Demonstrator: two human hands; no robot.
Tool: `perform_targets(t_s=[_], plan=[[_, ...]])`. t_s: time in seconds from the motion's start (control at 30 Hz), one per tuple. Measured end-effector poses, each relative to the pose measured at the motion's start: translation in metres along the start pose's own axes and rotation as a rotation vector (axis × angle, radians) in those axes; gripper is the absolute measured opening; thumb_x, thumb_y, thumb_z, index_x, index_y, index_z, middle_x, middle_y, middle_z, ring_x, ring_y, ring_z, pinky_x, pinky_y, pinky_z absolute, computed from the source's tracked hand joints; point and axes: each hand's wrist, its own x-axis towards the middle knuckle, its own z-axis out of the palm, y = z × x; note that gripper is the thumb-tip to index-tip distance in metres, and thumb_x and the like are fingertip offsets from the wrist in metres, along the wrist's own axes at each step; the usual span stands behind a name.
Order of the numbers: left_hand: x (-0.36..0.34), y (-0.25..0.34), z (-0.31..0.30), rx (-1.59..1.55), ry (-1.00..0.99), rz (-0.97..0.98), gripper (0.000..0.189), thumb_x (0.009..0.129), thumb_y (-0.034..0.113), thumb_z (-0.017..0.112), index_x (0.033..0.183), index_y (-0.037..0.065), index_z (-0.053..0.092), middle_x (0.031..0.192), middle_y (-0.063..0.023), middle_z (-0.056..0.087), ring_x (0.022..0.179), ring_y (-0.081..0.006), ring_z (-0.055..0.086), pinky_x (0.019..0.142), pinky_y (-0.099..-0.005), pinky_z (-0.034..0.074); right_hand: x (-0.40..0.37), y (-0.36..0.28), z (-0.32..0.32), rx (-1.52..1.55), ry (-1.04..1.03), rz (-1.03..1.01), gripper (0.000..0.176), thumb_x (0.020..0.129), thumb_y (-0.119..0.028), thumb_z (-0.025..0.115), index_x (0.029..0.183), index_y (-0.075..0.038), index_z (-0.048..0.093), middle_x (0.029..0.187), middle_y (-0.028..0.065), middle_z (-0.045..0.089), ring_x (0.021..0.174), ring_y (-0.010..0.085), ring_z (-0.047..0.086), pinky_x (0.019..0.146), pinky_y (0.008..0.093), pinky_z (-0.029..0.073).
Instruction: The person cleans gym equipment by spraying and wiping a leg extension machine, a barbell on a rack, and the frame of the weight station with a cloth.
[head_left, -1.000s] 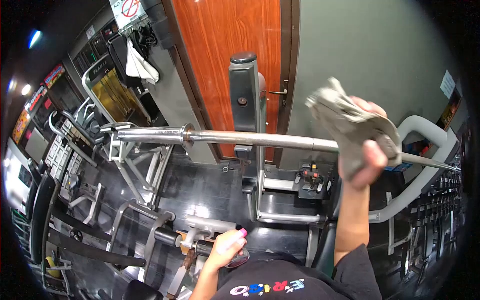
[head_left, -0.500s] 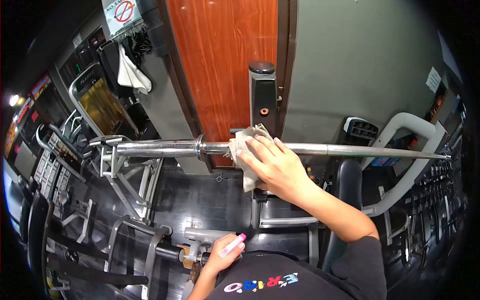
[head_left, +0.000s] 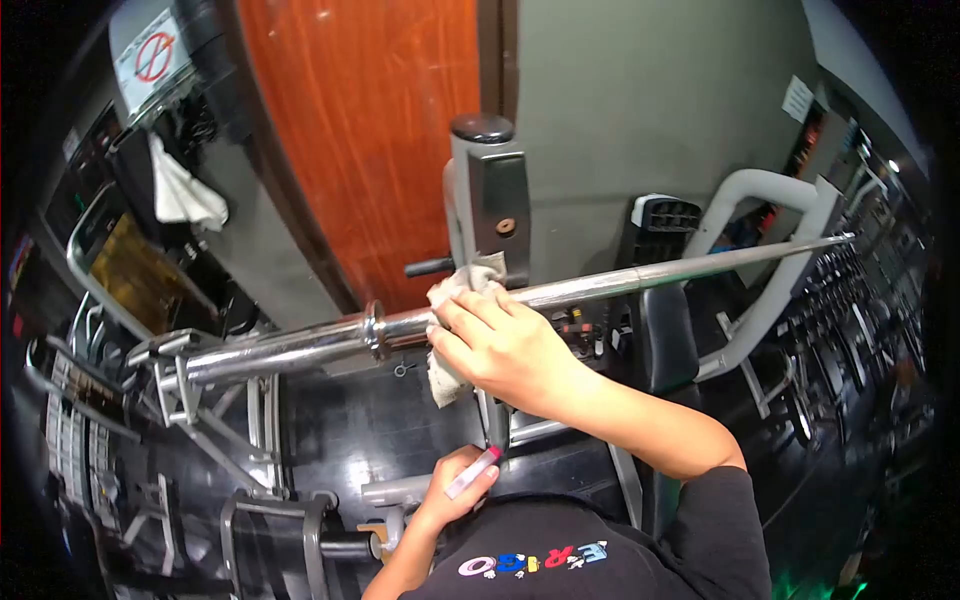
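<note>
A long, shiny steel barbell point(head_left: 590, 286) lies slantwise across the view, its thick sleeve point(head_left: 265, 350) at the near-left end, next to a grey metal support point(head_left: 180, 390). The person's 2 hands are apart. The right hand point(head_left: 505, 350) bends over the barbell, fingers across its top, holding a crumpled grey-beige fabric cloth point(head_left: 447, 380) against the metal just beside the round steel collar point(head_left: 375, 330). The thumb is hidden, so I cannot tell whether the grip goes fully around. Below the barbell, the left hand point(head_left: 450, 487) is closed around a small, pale, see-through tube with a pink cap point(head_left: 472, 474), well apart from the metal.

Behind the barbell rise a grey post with a black face plate point(head_left: 500, 190) and a red-brown wooden door point(head_left: 370, 120); a black padded backrest point(head_left: 668, 340) stands below its thinner stretch.

The cloth looks light, limp and easy to bunch; it is probably best held flat under the palm with the fingers curled over the shaft. The barbell seems heavy, rigid and rather slick where polished, so a hold for lifting would suit the slim shaft on the far side of the collar. The tube is likely light and smooth, best taken around its body below the cap.
</note>
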Motion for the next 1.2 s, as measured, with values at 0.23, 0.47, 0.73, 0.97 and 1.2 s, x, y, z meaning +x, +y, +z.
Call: perform_targets(t_s=[0.23, 0.47, 0.73, 0.97, 1.2], plan=[[0.02, -0.003, -0.006, -0.026, -0.119, 0.087, 0.017, 0.084, 0.017, 0.065, 0.083, 0.0, 0.062, 0.076, -0.009, 0.059, 0.069, -0.0205, 0.057, 0.064, -0.0315, 0.045, -0.082, 0.086, -0.071, 0.11, -0.098, 0.329, 0.049, 0.057, 0.005, 0.07, 0.105, -0.004, 0.065, 0.107, 0.0109, 0.068, 0.104, 0.0323, 0.063, 0.091, 0.0399, 0.051], [0.021, 0.011, -0.012, -0.106, -0.205, 0.182, 0.015, 0.082, 0.013, 0.066, 0.082, -0.001, 0.062, 0.079, -0.0098, 0.061, 0.072, -0.0203, 0.059, 0.066, -0.0311, 0.046, -0.078, 0.053, -0.008, 0.216, 0.466, 0.572, 0.029, 0.072, 0.004, 0.059, 0.1, -0.002, 0.067, 0.103, 0.0152, 0.068, 0.101, 0.0325, 0.065, 0.092, 0.0392, 0.048], [0.026, 0.022, -0.008, -0.292, -0.194, 0.148, 0.031, 0.086, 0.027, 0.063, 0.085, -0.004, 0.06, 0.086, -0.0134, 0.061, 0.067, -0.0184, 0.061, 0.058, -0.0286, 0.051, -0.157, 0.034, 0.035, 0.046, 0.107, 0.383, 0.05, 0.071, -0.011, 0.069, 0.121, -0.013, 0.061, 0.13, 0.0044, 0.06, 0.126, 0.0232, 0.052, 0.111, 0.0508, 0.032], [0.022, 0.02, 0.001, -0.381, 0.056, 0.097, 0.044, 0.092, 0.042, 0.056, 0.091, -0.002, 0.054, 0.089, -0.0151, 0.061, 0.057, -0.0149, 0.059, 0.057, -0.0305, 0.053, -0.357, -0.036, 0.132, 1.014, -0.121, 1.499, 0.029, 0.091, -0.013, 0.056, 0.117, -0.003, 0.062, 0.113, 0.007, 0.066, 0.106, 0.0146, 0.06, 0.091, 0.0305, 0.045], [0.032, 0.021, 0.008, -0.429, 0.178, 0.203, 0.054, 0.095, 0.052, 0.047, 0.092, -0.002, 0.054, 0.087, -0.0204, 0.064, 0.057, -0.0191, 0.061, 0.056, -0.0318, 0.053, -0.372, -0.083, 0.131, 1.576, 0.407, 1.989, 0.038, 0.097, -0.03, 0.05, 0.12, -0.001, 0.059, 0.109, 0.0076, 0.066, 0.099, 0.0167, 0.063, 0.087, 0.0313, 0.048]])
